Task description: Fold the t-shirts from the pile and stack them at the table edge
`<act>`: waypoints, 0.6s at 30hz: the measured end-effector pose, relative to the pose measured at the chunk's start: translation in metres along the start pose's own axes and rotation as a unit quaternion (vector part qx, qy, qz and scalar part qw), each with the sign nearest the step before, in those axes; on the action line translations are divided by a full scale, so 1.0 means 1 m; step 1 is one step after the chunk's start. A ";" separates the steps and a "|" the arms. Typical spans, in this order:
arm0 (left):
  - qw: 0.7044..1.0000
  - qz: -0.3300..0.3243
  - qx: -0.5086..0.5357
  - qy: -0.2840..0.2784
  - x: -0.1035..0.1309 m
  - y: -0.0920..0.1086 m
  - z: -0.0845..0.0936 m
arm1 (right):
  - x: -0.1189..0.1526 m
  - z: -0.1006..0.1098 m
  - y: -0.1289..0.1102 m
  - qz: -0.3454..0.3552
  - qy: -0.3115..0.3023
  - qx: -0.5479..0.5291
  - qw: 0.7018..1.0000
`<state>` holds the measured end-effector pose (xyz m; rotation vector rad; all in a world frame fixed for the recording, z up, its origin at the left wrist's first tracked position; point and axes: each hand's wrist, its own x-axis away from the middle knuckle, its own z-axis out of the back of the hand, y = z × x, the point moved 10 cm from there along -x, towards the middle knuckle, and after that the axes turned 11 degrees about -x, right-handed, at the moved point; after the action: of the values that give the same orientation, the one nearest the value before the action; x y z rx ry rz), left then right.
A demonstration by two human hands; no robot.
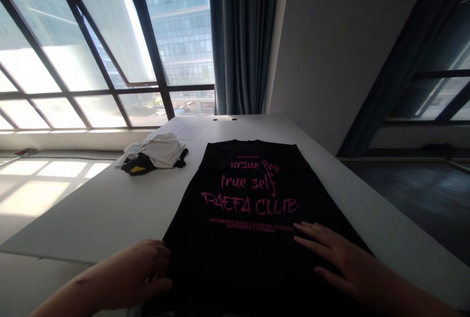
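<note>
A black T-shirt with pink lettering is spread on a white table, its sides folded in to a long narrow shape. My left hand is at the shirt's left edge near me, with curled fingers closed on the cloth; the fingertips are partly hidden. On the right part of the shirt, just below the lettering, my right hand lies flat with its fingers spread. The shirt's nearest end runs out of view at the bottom.
The white table reaches toward the window. A crumpled pile of white cloth and black cloth with a yellow patch lies at its left. Paper sheets rest behind it. A blue curtain hangs beyond the far end.
</note>
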<state>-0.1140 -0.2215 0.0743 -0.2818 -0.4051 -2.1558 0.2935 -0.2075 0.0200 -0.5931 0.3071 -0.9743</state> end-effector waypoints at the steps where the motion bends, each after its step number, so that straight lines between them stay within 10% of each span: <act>1: 1.000 0.023 -0.014 0.003 0.001 -0.005 -0.003 | 0.003 -0.001 -0.002 -0.003 -0.009 0.004 1.000; 11: 0.945 0.257 -0.101 0.172 -0.004 -0.067 -0.013 | 0.008 0.018 0.020 -0.075 0.039 0.087 0.993; 18: 0.939 0.289 0.061 0.174 -0.008 -0.083 -0.025 | -0.106 0.058 -0.035 -0.039 0.046 0.104 0.993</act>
<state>-0.1785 -0.1807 0.0333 0.0549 -0.2140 -1.5506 0.2419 -0.1136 0.0856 -0.3739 0.2617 -1.0963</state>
